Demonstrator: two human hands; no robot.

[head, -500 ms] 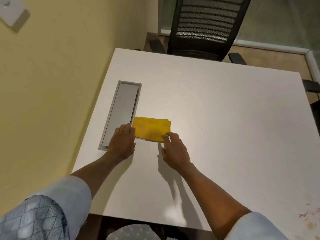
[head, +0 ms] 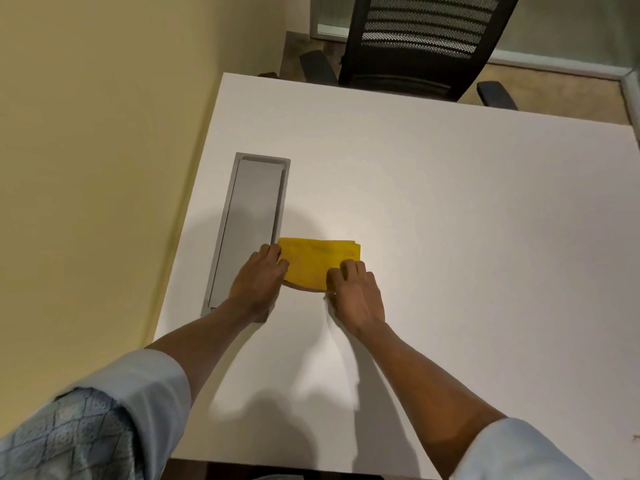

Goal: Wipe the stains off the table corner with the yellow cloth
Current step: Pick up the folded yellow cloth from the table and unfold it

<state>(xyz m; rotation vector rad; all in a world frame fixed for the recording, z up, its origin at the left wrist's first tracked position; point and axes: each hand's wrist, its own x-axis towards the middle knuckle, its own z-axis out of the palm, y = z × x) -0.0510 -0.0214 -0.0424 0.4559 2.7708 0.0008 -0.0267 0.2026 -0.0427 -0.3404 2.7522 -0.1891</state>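
The folded yellow cloth (head: 317,263) is taken at its near edge by both hands. The left hand (head: 256,284) is set at the cloth's left end, thumb laid over the top and fingers curled at the side, so that its grip is closed on the fabric. The right hand (head: 358,294) is placed at the near right corner, fingertips bent down onto the cloth; whether the layers are pinched or only pressed cannot be told. A pale underlayer is seen along the lifted near edge. The cloth is a flat rectangle of several layers with a fine, slightly pebbled weave, and no label or writing can be read on it. It lies on the white, matte desk (head: 450,220), just right of a long grey metal cable-tray lid (head: 251,223) recessed in the top. Pale blue sleeves are worn, rolled above the forearms. Beyond the far edge a black mesh-backed chair (head: 420,39) is seen, and a yellowish wall (head: 104,133) on the left.
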